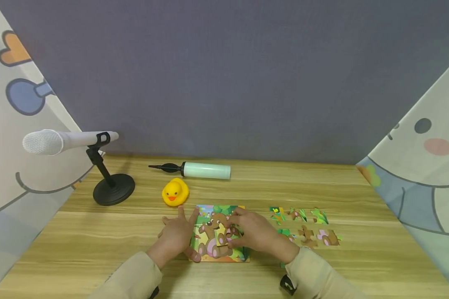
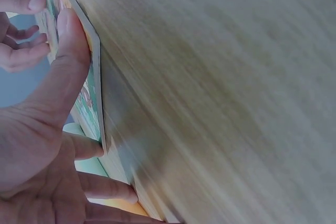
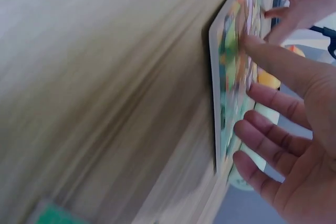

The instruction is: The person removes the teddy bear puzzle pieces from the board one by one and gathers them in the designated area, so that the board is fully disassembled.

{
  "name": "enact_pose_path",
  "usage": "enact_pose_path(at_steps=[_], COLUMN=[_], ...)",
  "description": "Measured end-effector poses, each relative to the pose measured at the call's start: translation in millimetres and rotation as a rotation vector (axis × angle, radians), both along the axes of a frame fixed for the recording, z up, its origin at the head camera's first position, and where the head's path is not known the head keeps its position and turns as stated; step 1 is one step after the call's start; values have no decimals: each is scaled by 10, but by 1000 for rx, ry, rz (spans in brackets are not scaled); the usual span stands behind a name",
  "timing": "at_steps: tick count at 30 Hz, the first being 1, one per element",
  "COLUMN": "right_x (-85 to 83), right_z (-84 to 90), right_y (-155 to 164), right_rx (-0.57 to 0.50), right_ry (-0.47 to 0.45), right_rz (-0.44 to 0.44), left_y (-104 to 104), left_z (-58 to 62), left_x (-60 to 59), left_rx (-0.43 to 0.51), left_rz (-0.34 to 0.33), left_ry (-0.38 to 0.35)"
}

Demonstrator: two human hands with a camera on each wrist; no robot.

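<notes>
In the head view a bear picture puzzle (image 1: 209, 245) lies on the wooden table between both hands. My left hand (image 1: 176, 234) has its fingers spread at the puzzle's left side, and its thumb (image 2: 71, 30) presses on the near left corner. From the right, my right hand (image 1: 256, 232) reaches over the picture. Its thumb (image 3: 257, 48) and index finger stand apart at the surface, around a yellow and brown puzzle piece (image 1: 220, 237) that sits askew in the picture. The hand partly covers this piece. The other right fingers (image 3: 262, 140) are loosely bent.
Several loose puzzle pieces (image 1: 306, 236) lie in rows to the right, some partly behind my right forearm. A yellow rubber duck (image 1: 175, 192) sits behind my left hand. Farther back lies a hand pump (image 1: 205, 170). A white microphone (image 1: 75, 141) on a black stand (image 1: 114, 189) is at the left.
</notes>
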State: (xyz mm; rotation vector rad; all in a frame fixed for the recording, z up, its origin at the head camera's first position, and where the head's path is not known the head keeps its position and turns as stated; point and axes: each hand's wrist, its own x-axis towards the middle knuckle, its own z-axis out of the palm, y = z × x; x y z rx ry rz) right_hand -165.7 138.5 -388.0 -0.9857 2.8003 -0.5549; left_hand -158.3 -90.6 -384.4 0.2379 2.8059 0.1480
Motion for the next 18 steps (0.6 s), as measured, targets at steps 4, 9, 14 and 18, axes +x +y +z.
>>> enact_pose_path(at_steps=[4,9,14,18], right_x=[6,41,103,156], right_z=[18,46,75,127], right_y=[120,303,499,674], right_rx=[-18,-66,-106,-141], right_ry=[-16,-10,-5,-48], right_rz=[19,57,64,41], left_y=[8,12,10,-3], left_z=[-3,10,13,7], left_x=[-1,0,10,14], left_rx=[5,-1,19,39], left_rz=[4,0,7,17], left_ry=[-4,-10,-14,-23])
